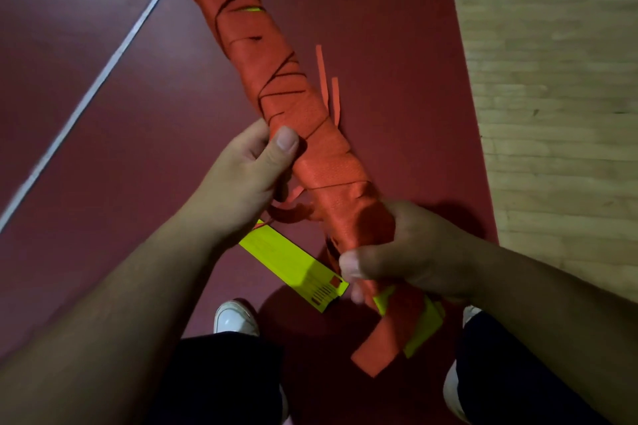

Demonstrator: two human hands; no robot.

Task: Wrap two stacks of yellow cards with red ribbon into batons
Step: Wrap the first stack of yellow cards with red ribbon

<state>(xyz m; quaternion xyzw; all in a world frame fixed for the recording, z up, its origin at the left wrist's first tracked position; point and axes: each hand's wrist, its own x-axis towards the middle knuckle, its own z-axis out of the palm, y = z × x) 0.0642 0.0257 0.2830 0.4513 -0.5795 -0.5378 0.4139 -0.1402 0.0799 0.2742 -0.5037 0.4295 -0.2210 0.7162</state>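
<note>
**Two hands on one red-wrapped baton (310,134), second card stack (293,266) still bare**

Nearest, under the baton's near end, were dark trouser legs (221,379) and white shoes (234,317). At that near end a flat ribbon tail (374,347) hung free and bare yellow cards (426,328) stuck out of the wrap. Just above it the right hand (407,252) was curled tight round the baton, thumb across the front. Left of the near end was the card stack, unwrapped, with a red strand at its top corner. Couldn't tell if it lay on the floor or dangled.

Further up the baton the left hand (255,166) gripped it, thumb pressed on the wrap, fingers round behind. Loose strands (293,207) trailed under that hand. Beyond it the baton ran off the top edge, with a yellow gap (253,9) showing in the wrap. Thin ribbon strips (328,86) hung just right of the baton.

Judged light but long, and likely to flex, being only stacked cards. The ribbon looked thin and its turns could slip. Best held full-hand on wrapped sections, with a thumb pinning the last turn.

Nothing blocked the gap between the hands, though the strands and strips could snag. Left of the baton ran maroon floor (103,166) with a white line (86,97). Far right was pale wood floor (552,79).
</note>
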